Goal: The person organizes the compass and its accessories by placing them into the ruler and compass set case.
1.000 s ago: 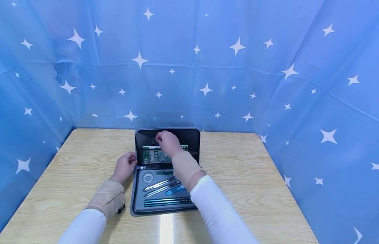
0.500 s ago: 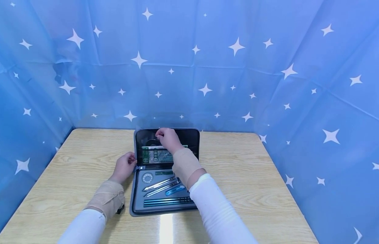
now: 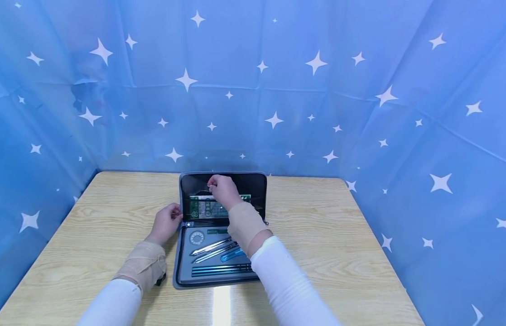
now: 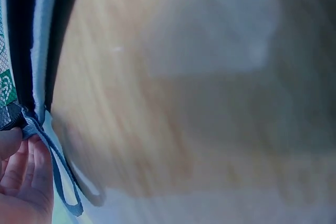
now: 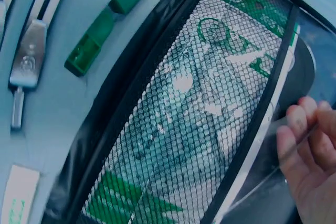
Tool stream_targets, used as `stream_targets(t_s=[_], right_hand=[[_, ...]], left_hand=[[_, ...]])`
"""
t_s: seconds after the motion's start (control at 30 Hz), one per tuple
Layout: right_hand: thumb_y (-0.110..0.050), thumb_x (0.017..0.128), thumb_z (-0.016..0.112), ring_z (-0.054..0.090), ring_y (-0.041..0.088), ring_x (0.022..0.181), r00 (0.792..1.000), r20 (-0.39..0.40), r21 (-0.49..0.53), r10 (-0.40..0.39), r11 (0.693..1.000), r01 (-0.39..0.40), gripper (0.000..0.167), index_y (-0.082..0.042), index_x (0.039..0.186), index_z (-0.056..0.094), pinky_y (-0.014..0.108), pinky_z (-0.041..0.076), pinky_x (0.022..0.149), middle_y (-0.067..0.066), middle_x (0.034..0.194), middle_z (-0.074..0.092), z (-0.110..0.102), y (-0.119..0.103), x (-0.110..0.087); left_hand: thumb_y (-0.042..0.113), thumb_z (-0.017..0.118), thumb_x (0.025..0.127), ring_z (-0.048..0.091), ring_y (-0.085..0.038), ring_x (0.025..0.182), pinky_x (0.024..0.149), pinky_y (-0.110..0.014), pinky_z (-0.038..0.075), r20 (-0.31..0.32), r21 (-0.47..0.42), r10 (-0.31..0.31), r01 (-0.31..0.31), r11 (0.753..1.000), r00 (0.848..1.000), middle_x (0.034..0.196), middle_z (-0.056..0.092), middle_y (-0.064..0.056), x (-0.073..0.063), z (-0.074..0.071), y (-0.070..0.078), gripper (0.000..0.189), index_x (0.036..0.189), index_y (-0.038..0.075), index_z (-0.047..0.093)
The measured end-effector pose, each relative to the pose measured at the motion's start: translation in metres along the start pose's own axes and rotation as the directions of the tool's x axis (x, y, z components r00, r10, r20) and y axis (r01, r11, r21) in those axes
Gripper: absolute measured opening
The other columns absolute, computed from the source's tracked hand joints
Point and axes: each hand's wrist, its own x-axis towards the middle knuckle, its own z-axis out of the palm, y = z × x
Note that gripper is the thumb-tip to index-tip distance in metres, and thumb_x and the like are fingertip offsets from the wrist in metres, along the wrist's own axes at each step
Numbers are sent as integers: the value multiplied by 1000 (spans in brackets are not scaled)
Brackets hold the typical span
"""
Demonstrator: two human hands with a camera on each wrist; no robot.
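Observation:
A grey zip case (image 3: pixel 186 258) stands unfolded on the table, its black lid raised at the back. My left hand (image 3: pixel 166 222) pinches the case at its left side by the hinge, where a grey-blue strap loop (image 4: pixel 61 174) hangs. In the right wrist view, my right hand (image 5: pixel 310 150) pinches a clear thin plastic piece (image 5: pixel 257 184) at the lid's mesh pocket (image 5: pixel 173 124). Behind that mesh sits a green-and-white printed sheet or packet (image 3: pixel 204 208). The piece's full shape is hidden.
In the case's grey lower tray lie a white ring-shaped item (image 3: pixel 197 237), metal compasses (image 3: pixel 212 246), a blue cutter-like tool (image 3: pixel 232 255), dark green pencils (image 3: pixel 220 270) and a small green piece (image 5: pixel 92 45). A star-patterned blue curtain (image 3: pixel 253 104) encloses the wooden table (image 3: pixel 326 253).
My right hand rose slightly over the lid pocket, then came back down, still pinching the clear piece. The left hand stays at the hinge side.

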Motion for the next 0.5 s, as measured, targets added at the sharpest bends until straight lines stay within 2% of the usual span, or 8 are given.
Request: stream_targets(t_s=[0.17, 0.3, 0.5], right_hand=[[-13, 95, 54, 58, 12, 75, 999, -33, -67, -25, 997, 22, 13, -11, 97, 67, 25, 48, 65, 0, 91, 66, 7, 0, -4], [-16, 95, 56, 58, 11, 82, 996, -64, -165, -55, 985, 43, 14, -12, 99, 68, 24, 51, 72, 0, 96, 64, 13, 1, -9], [-21, 95, 57, 59, 13, 93, 973, -132, -343, -187, 930, 132, 14, -16, 100, 69, 26, 52, 81, -2, 97, 64, 16, 7, -15]], left_hand=[[-5, 59, 85, 61, -32, 85, 80, -44, 52, 1, 9, -5, 5, 1000, 1000, 90, 62, -20, -1, -1, 0, 12, 96, -5, 58], [-6, 59, 84, 61, -33, 85, 80, -45, 52, 1, 3, 4, -4, 1000, 1000, 90, 62, -21, -2, 0, 0, 13, 97, -6, 57], [-7, 59, 83, 61, -32, 84, 78, -43, 52, -4, 10, 13, -12, 1000, 1000, 88, 63, -20, -2, 0, 0, 11, 94, -5, 57]])
